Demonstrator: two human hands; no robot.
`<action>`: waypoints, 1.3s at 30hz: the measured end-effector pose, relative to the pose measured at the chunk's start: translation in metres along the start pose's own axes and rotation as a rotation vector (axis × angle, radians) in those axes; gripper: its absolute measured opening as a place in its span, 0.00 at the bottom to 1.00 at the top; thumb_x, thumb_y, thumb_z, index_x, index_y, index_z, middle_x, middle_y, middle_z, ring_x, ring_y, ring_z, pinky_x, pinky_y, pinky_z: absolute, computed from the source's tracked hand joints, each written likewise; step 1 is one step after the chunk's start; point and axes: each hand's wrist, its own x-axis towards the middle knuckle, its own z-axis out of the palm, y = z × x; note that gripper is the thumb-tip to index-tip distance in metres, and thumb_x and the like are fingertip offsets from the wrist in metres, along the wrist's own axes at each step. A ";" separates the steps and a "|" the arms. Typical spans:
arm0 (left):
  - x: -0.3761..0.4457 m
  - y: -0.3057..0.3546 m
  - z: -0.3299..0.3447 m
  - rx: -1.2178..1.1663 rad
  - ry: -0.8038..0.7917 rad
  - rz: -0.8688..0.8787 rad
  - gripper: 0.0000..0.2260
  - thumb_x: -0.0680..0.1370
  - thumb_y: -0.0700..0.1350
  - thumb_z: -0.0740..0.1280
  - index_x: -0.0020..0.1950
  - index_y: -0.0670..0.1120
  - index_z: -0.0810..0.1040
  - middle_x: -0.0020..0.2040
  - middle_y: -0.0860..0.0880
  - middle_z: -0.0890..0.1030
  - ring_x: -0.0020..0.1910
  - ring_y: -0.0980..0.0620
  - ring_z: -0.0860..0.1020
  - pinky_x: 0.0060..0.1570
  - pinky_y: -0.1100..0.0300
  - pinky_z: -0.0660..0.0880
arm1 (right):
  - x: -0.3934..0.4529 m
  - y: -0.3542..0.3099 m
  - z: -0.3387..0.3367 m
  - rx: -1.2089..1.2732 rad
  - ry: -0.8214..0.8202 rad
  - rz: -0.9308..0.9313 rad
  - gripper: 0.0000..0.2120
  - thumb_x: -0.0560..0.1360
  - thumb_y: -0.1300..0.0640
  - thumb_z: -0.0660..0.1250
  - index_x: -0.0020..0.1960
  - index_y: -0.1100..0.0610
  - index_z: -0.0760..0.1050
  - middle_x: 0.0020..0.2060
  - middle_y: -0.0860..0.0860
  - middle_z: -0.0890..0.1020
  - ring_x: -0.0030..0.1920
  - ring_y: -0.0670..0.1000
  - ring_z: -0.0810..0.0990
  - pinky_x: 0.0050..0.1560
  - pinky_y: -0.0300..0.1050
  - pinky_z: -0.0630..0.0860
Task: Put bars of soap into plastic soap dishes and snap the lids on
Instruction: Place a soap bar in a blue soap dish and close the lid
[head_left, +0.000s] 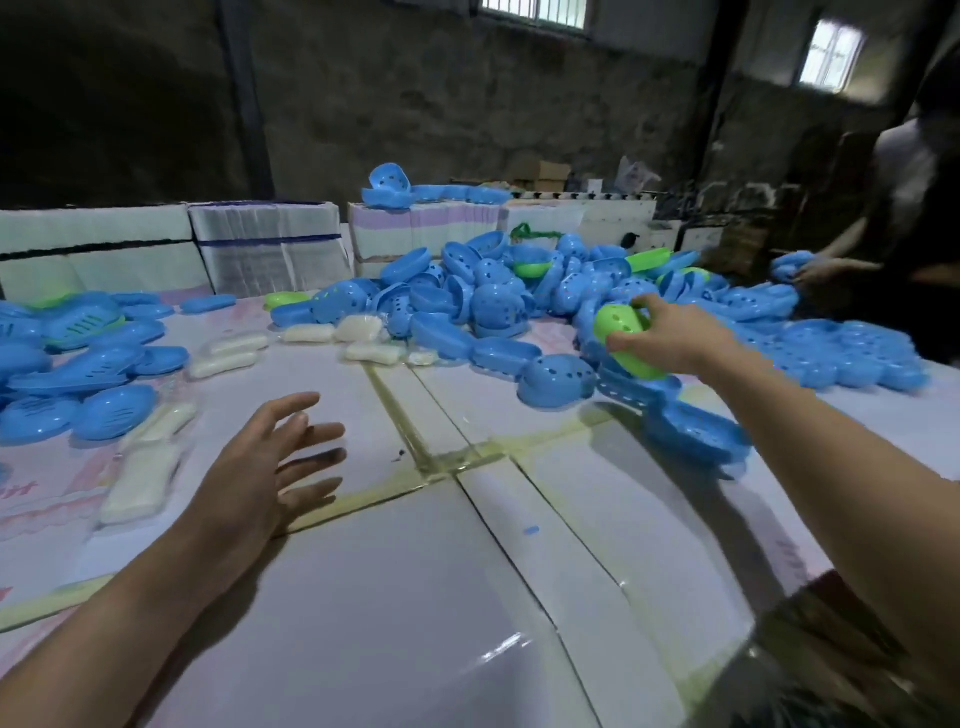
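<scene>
My left hand (270, 462) hovers with fingers spread wide above bare taped cardboard (395, 597) nearest me. At two o'clock my right hand (670, 332) grips a green soap dish (626, 332) at the blue pile's (493, 301) near edge. Soap bars (358, 332) lie at twelve.

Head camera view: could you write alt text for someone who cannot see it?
A person's right hand grips a green soap dish part at the edge of a big heap of blue soap dish parts, while the open left hand hovers over the white table. Pale soap bars lie to the left, and another person's hand reaches in at far right.
</scene>
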 end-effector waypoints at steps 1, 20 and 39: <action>0.000 -0.002 0.000 0.005 -0.004 0.005 0.12 0.86 0.47 0.57 0.60 0.55 0.80 0.58 0.43 0.84 0.58 0.40 0.82 0.58 0.41 0.77 | 0.005 0.020 -0.004 -0.018 -0.010 0.061 0.39 0.65 0.30 0.65 0.71 0.48 0.65 0.58 0.58 0.78 0.56 0.60 0.77 0.51 0.51 0.74; 0.014 -0.021 -0.020 -0.001 0.000 0.052 0.11 0.78 0.54 0.64 0.55 0.55 0.84 0.50 0.44 0.86 0.46 0.43 0.87 0.37 0.52 0.84 | 0.007 0.128 0.033 -0.389 -0.041 0.307 0.24 0.77 0.40 0.63 0.72 0.40 0.66 0.72 0.58 0.64 0.73 0.65 0.57 0.71 0.63 0.58; 0.001 -0.003 0.002 -0.059 0.084 -0.042 0.14 0.84 0.47 0.59 0.48 0.50 0.85 0.44 0.46 0.85 0.41 0.46 0.85 0.37 0.52 0.82 | -0.017 -0.108 0.043 0.533 0.266 -0.218 0.12 0.75 0.52 0.65 0.57 0.51 0.80 0.48 0.50 0.80 0.50 0.52 0.78 0.48 0.46 0.74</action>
